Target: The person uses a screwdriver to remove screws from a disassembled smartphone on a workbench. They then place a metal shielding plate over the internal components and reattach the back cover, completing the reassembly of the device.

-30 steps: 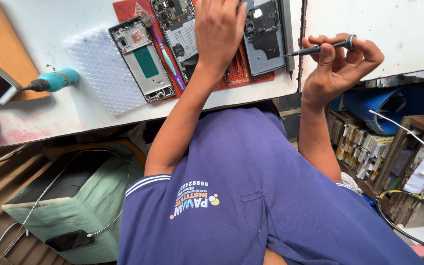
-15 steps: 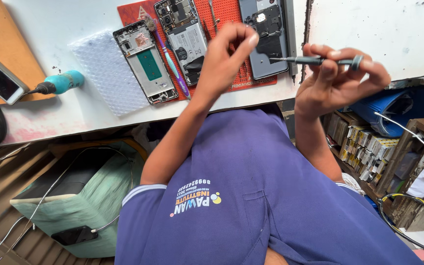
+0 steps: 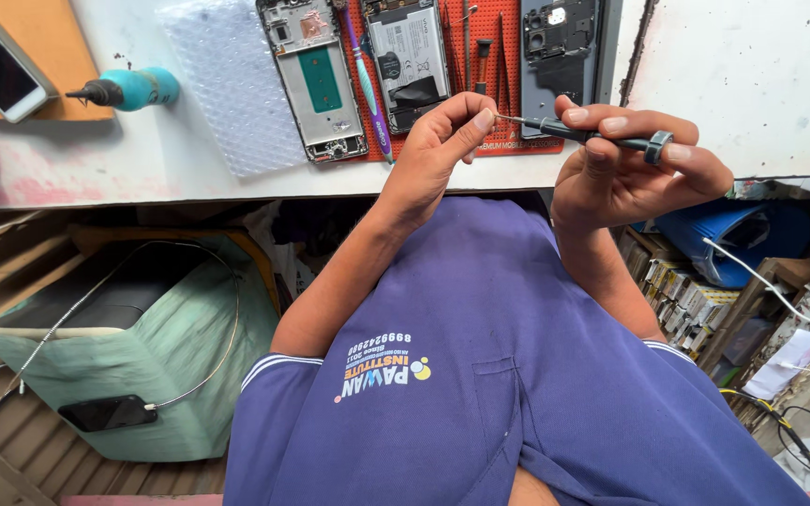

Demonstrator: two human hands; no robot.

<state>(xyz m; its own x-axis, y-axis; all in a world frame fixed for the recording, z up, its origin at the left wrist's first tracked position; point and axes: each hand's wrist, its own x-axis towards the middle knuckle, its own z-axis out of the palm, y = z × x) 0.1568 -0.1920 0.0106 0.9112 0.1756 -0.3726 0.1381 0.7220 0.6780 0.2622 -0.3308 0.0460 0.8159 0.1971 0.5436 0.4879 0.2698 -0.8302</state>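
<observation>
A: Noting hand state. Right grip point(image 3: 630, 164) is clenched around the handle of the precision screwdriver point(image 3: 578, 131), forefinger laid over its ringed end cap. Left grip point(image 3: 438, 150) pinches thumb and forefinger together right at the driver's tip. The tool lies level between the two grips, in the air at the near edge of the counter point(image 3: 752, 84), not resting on anything.

B: Anything held at the tip?

A: Cannot tell; the fingertips cover it. If a small part sits there, that is the main risk. Both grips hover at the counter edge, so a slip would likely drop it past the edge into the clutter below the grips, not onto the red mat point(image 3: 517, 141) just beyond them.

B: Other hazards?

A: The point presses towards the left thumb; a push from the right grip could prick it. Beyond the left grip lies the opened phone point(image 3: 410, 56) with its board exposed, and beyond the right grip a dark back cover point(image 3: 560, 42). A sudden forward jerk could drag the tip across either.

B: And the silver phone frame point(image 3: 316, 80)?

A: Further out to the left grip's far side, beside the bubble wrap point(image 3: 227, 84). Less exposed, I judge.
</observation>
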